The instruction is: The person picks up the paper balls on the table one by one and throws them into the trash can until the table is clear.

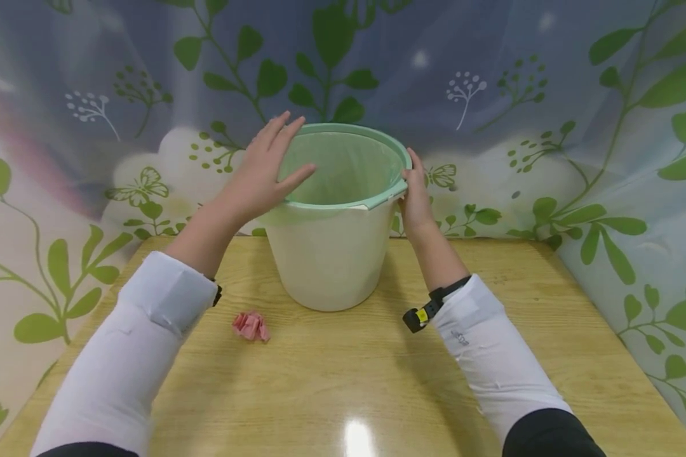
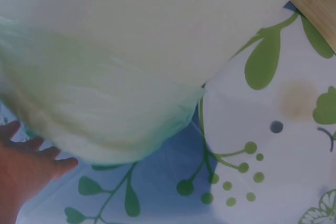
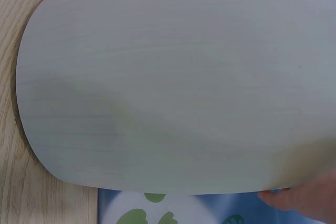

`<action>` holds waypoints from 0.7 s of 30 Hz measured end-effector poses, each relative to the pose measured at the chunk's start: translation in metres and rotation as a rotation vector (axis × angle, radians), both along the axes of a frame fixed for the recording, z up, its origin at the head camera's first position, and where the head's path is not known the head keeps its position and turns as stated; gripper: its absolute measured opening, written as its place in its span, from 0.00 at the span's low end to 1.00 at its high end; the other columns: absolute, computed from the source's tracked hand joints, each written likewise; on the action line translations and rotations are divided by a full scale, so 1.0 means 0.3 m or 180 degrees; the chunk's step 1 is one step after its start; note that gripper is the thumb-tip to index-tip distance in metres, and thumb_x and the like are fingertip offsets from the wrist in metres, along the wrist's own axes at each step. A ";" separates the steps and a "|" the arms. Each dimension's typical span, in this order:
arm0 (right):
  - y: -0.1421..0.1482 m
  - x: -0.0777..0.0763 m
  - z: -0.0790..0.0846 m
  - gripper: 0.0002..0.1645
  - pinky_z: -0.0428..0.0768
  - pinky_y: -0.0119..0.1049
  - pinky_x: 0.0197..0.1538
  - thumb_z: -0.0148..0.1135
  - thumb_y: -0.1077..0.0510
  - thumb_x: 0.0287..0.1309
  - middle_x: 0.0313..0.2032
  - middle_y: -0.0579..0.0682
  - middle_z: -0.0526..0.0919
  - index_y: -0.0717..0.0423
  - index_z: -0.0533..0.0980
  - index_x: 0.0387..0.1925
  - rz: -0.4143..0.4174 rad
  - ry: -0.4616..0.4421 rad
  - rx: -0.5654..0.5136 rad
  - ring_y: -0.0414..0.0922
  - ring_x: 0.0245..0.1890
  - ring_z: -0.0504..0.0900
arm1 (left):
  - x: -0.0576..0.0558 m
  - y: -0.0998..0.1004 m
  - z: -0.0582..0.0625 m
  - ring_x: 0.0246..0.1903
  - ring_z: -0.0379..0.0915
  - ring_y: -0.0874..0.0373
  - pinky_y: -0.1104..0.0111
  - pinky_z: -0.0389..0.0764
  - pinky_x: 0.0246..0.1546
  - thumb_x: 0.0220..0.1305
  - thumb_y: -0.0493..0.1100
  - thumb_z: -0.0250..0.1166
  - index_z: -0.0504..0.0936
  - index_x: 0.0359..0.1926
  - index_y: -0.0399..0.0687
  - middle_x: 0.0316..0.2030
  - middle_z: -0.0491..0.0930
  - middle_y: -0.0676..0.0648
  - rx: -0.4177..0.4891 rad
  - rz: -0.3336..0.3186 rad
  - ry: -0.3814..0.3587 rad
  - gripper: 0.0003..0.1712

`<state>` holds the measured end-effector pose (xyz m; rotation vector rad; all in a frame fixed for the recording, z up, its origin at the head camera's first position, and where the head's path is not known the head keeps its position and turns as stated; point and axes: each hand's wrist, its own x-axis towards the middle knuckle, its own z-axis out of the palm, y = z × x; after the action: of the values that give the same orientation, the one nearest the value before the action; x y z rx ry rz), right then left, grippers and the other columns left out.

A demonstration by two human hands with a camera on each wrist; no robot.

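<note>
A cream trash bin [image 1: 331, 257] with a green rim ring [image 1: 349, 129] stands upright on the wooden table. Thin pale-green plastic, apparently a bag liner [image 2: 94, 114], covers the bin's upper outside in the left wrist view. My left hand [image 1: 265, 168] is at the rim's left side, fingers extended and spread; whether it touches the rim is unclear. At the opposite side my right hand [image 1: 416, 197] grips the rim, its fingers partly hidden behind the bin. Only part of that right hand [image 3: 307, 198] shows in the right wrist view. A crumpled pink paper [image 1: 251, 326] lies at the bin's front left.
The wooden table [image 1: 320, 387] runs back to a curtain [image 1: 491, 120] printed with leaves and butterflies, close behind the bin. More of the printed cloth hangs along the left and right sides. A black strap [image 1: 431, 310] circles my right wrist.
</note>
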<state>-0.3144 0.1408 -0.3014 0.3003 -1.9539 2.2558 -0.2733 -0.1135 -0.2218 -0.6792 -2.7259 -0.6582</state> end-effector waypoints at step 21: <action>0.000 -0.002 -0.002 0.43 0.52 0.50 0.73 0.34 0.51 0.59 0.75 0.49 0.46 0.48 0.41 0.76 0.0034 0.0014 -0.0061 0.46 0.73 0.51 | 0.217 -0.157 -0.236 0.75 0.32 0.41 0.37 0.52 0.67 0.66 0.45 0.63 0.43 0.76 0.47 0.76 0.30 0.42 0.0677 0.0195 0.0774 0.47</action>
<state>-0.3150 0.1408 -0.3022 0.3142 -1.9319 2.2770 -0.2082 -0.1608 -0.2926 -0.5805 -2.4026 -0.7817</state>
